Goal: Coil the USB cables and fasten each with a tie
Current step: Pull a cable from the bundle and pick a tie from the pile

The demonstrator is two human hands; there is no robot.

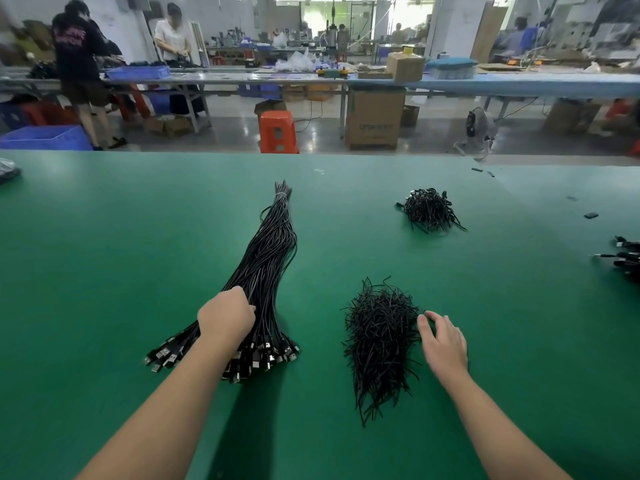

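Black cables (pixel 266 258) under left hand (pixel 225 315).

We see an evenly lit workshop, brightest at the blown-out windows (pixel 408 15) in the upper centre of the frame, while overhead light throws soft, short shadows toward the lower edge beneath the left forearm (pixel 166 400) and the heaps on the green table (pixel 104 258). We note sharp focus across the centre, whereas the standing people (pixel 83 64) at upper left and the shelving at upper right are smeared by blur. We also observe wide-angle distortion bowing the table's far edge and stretching both forearms at the bottom corners.
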